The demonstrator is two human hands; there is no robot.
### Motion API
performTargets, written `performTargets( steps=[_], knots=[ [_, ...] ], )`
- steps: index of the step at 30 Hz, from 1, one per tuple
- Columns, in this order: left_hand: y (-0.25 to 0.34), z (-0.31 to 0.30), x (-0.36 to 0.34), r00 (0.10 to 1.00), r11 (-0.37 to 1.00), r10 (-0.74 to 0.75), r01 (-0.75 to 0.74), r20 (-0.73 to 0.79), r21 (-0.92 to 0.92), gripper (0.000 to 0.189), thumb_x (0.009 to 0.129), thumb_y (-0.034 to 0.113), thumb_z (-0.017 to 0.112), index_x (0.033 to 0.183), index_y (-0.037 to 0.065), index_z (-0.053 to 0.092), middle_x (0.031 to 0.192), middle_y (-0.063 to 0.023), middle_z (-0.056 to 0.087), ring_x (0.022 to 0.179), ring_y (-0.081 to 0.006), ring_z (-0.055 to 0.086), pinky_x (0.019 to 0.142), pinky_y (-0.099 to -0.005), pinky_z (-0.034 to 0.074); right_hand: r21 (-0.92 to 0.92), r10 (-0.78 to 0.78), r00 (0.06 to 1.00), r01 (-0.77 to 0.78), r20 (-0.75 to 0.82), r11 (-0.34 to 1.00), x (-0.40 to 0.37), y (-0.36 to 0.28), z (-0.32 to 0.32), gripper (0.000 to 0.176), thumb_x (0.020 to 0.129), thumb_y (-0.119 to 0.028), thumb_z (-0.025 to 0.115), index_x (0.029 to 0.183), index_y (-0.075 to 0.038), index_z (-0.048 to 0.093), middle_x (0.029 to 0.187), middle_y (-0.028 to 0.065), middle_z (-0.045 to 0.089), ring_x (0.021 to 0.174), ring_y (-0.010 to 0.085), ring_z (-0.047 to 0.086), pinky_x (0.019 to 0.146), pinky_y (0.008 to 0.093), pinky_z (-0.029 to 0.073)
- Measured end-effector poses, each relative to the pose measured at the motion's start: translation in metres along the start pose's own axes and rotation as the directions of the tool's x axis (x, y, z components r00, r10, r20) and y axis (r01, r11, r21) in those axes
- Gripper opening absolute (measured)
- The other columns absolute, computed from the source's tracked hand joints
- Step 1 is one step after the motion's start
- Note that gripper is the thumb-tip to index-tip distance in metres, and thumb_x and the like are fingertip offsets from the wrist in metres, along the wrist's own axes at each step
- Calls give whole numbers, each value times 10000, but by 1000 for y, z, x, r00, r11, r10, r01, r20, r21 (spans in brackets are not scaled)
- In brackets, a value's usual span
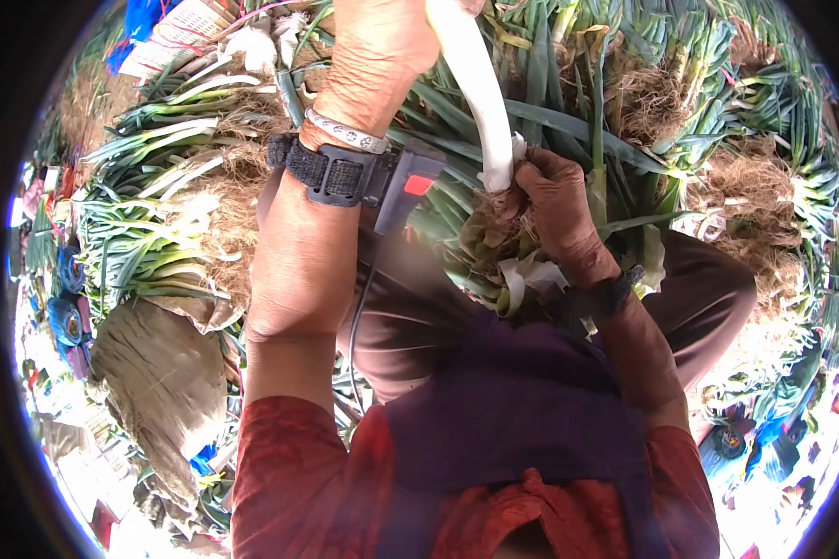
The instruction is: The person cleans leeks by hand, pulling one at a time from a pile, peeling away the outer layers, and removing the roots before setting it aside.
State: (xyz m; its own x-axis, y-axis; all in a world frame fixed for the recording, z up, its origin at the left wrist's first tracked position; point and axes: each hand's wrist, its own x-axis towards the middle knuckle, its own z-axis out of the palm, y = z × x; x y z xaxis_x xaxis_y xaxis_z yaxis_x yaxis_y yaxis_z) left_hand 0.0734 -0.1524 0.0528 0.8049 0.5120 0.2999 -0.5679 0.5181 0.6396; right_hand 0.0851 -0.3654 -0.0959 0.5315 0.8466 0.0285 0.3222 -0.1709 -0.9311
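A thick white leek stalk (480,98) slants down from the top edge, its root end lowest. Around its upper part is my left hand (382,33), partly cut off by the frame's top; a fingertip shows on the stalk's far side. My right hand (555,191) is closed at the root end, thumb and fingers pinched on the roots and a bit of outer skin. Loose peeled skins (531,275) and roots lie just below, over my lap. Long green leaves (447,112) spread behind the stalk.
Bundled leeks with brown roots (648,102) stand at the upper right, with more roots (746,200) at the right. Other leek bundles (172,177) lie at the left, above a brown cloth or sack (163,382). A dark cable (356,321) hangs beside my left arm.
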Motion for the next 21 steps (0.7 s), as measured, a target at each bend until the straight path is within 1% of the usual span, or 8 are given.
performTargets(
  steps=[1,3,5,6,9,12,14,21],
  knots=[
    [5,3,-2,994,970,-108,112,31,-216,410,986,457,529,857,74,601,503,31,385,359,-107,366,356,-242,325,83,55,998,-58,41,995,-2,-3,-3,240,990,-105,471,1093,58,615,845,113,693,593,147,665,574,265,564],
    [10,-1,-1,972,930,-133,190,195,-315,458,997,498,476,871,76,604,503,32,367,365,-105,350,364,-240,323,273,159,980,-186,120,944,-6,-13,-5,247,997,-135,475,1099,48,605,849,111,693,613,156,675,606,278,580],
    [11,-12,8,903,989,-22,83,429,-124,499,999,533,436,889,76,608,514,30,366,380,-103,350,376,-238,328,470,250,947,-317,199,824,-8,-22,-4,257,1002,-163,481,1110,42,593,853,106,691,636,163,685,646,295,598],
    [11,-13,6,915,990,-45,94,401,-105,519,993,562,419,897,85,599,548,38,396,422,-93,385,398,-235,349,518,213,955,-292,207,804,-9,-19,-5,275,999,-182,501,1132,43,586,865,106,694,649,167,690,654,300,603],
    [9,-4,4,1000,1000,8,-7,-4,22,485,980,562,461,888,103,585,562,51,404,438,-89,388,398,-238,339,635,178,961,-273,211,723,-9,-22,-3,274,991,-190,534,1132,41,578,870,118,697,703,198,707,670,317,607],
    [7,-15,11,995,984,25,-9,-92,176,443,965,554,512,867,125,561,566,63,395,444,-82,383,402,-238,324,647,250,948,-316,196,693,-10,-36,-5,256,976,-182,559,1089,44,597,852,142,698,742,229,719,663,325,601],
    [7,-21,12,990,994,-16,30,-137,102,421,958,543,535,853,136,550,565,65,387,443,-80,376,403,-239,314,595,219,956,-293,196,748,-10,-31,-4,416,955,-284,632,1181,65,611,894,135,710,710,206,713,656,316,616],
    [12,-29,11,989,991,24,-5,-146,131,418,955,554,534,839,152,532,565,67,370,427,-84,353,387,-241,294,570,180,969,-246,170,784,-11,-43,-3,348,973,-218,578,1154,77,618,804,136,707,716,205,722,673,308,615]
  ],
)
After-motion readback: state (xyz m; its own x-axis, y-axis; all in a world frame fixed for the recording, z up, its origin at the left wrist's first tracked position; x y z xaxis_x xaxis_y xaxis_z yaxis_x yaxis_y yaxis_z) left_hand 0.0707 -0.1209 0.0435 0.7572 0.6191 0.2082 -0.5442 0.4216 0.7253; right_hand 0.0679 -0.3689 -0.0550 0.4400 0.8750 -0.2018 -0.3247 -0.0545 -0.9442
